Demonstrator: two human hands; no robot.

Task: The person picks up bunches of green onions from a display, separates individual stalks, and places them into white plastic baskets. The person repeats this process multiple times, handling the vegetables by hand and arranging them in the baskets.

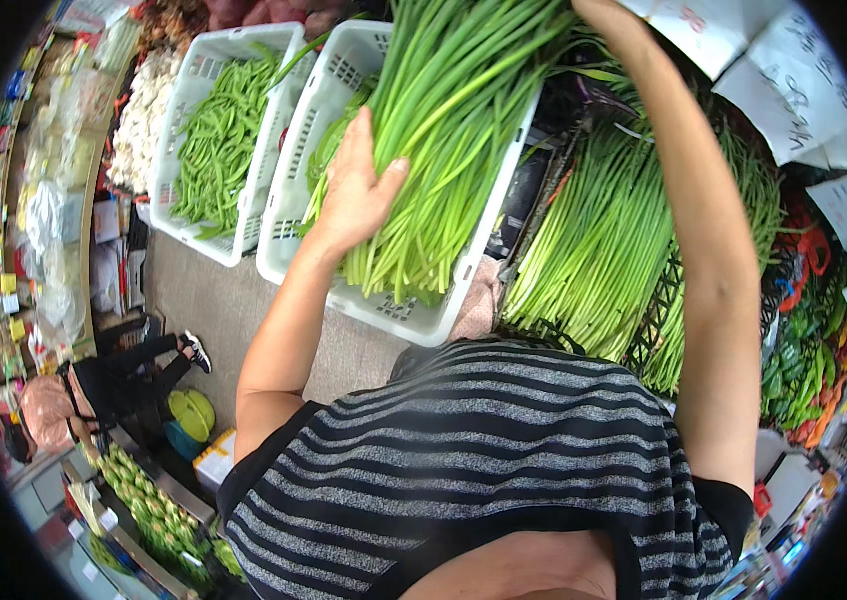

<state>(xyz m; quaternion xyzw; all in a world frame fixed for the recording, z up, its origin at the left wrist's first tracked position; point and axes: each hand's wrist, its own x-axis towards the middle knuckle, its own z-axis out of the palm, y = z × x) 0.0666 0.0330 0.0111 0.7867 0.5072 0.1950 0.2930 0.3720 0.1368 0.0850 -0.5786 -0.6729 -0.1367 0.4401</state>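
Note:
A large bunch of long green scallion-like stalks (pixel 431 187) lies across a white plastic basket (pixel 273 247) in front of me. The pale cut ends point towards my body, and the leafy ends run past the top edge of the picture. My left hand (pixel 363 187) rests flat against the left side of the bunch, thumb spread from the fingers. Under it, broader green leaves (pixel 329 150) show inside the basket. My right forearm (pixel 693 165) reaches up past the leafy ends, but its hand is beyond the top edge.
Left stands a second white basket (pixel 296 52) of green bean pods (pixel 221 142), beside heaped garlic (pixel 145 127). More thin green stalks (pixel 596 240) lie right, near a black crate (pixel 663 300). Handwritten papers (pixel 783 90) hang upper right. Another person (pixel 93 397) is at lower left.

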